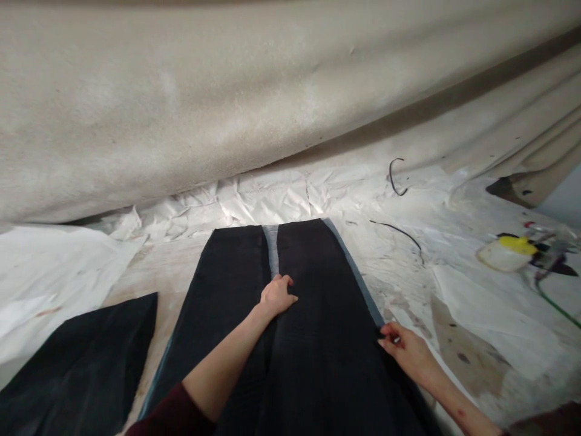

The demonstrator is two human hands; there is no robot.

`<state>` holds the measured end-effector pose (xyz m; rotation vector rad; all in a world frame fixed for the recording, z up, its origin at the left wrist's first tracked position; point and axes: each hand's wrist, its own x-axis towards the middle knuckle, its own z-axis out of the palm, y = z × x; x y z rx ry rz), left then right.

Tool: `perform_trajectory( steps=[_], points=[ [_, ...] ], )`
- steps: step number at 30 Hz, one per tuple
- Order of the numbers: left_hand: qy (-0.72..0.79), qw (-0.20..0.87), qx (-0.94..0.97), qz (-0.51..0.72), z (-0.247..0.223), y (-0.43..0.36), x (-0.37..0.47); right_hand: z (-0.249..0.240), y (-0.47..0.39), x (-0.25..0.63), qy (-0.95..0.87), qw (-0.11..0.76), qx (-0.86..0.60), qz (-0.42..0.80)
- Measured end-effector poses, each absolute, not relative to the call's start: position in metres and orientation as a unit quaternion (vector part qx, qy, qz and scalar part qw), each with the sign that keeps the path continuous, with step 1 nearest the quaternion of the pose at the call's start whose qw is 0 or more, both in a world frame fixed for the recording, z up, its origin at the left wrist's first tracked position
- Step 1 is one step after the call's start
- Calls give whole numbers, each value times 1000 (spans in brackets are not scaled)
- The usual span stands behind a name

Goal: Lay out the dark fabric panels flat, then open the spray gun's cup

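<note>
Midway along the black fabric (318, 260), our left hand (278, 295) rests with fingers curled, over the gap between its two long panels; we cannot tell whether it grips cloth. Our right hand (406, 348) is at the right-hand edge, thumb and forefinger narrow, pinching the border.

Fabric: spread lengthwise away from us on a stained white covering (436, 242). Far edge in full view; near end runs out of frame. Dark and fairly smooth, with faint lengthwise creases. A grey-blue layer (273, 248) shows in the gap, along the right edge and at the lower left edge.

Room: a narrow strip separates the fabric's left side from a second black cloth (86, 363) at lower left. To the right we note a wider stretch, where two thin black cords (402, 231) lie clear of the fabric. Farther right, a yellow-topped container (502, 254), too blurred for us to read any marking, with a green hose (560, 310) near it.

Beyond the far edge: crumpled white sheeting (281, 197), then a beige drape (218, 109) hanging in broad folds.
</note>
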<state>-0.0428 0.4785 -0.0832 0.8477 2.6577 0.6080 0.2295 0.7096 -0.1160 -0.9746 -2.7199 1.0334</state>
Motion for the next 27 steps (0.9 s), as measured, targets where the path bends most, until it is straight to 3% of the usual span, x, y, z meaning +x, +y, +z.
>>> perform_trajectory(
  steps=[13, 27],
  points=[
    [921, 179, 302, 165, -100, 501, -62, -147, 734, 215, -860, 49, -292, 415],
    [902, 155, 316, 251, -104, 488, -58, -137, 726, 190, -878, 42, -282, 384]
  ],
)
